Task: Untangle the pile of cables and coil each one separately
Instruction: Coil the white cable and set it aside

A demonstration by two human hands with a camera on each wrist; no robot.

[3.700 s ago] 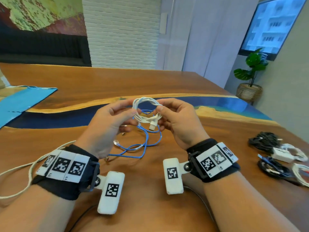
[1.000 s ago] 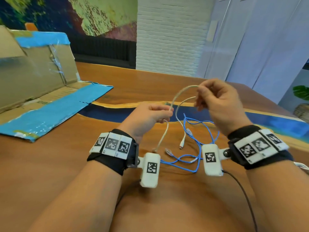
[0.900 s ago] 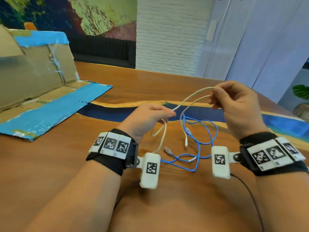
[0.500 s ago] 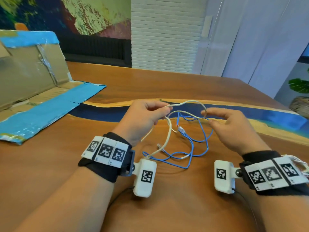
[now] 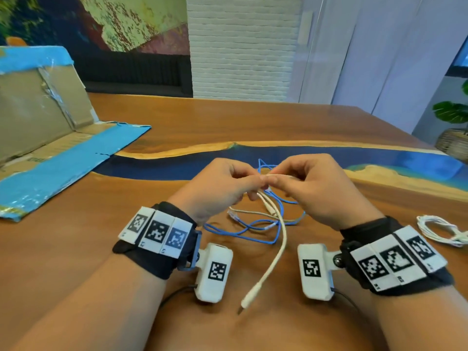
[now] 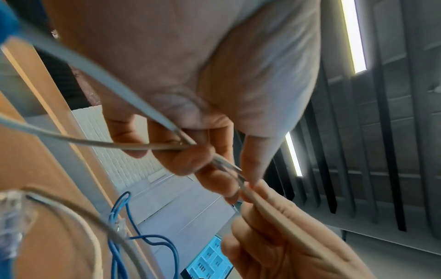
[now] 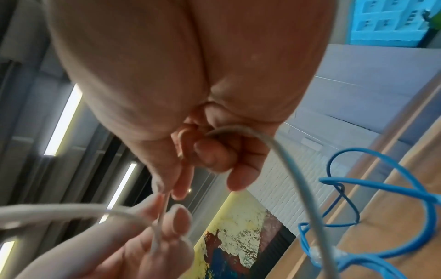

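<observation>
Cream cable [image 5: 274, 252]: light, limp, pinched mid-length between left hand [image 5: 217, 188] and right hand [image 5: 321, 191] above table [image 5: 76, 249] middle, over blue cable [image 5: 253, 226]; best gripped near plug for coiling.

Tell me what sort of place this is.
Probably an office lounge or meeting room: a large wooden table with a blue resin inlay, a wall screen, a white brick wall and a potted plant.

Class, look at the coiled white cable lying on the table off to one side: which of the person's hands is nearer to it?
Right. The right hand is just beside the coiled white cable; the left hand is beyond it, on the far side.
</observation>
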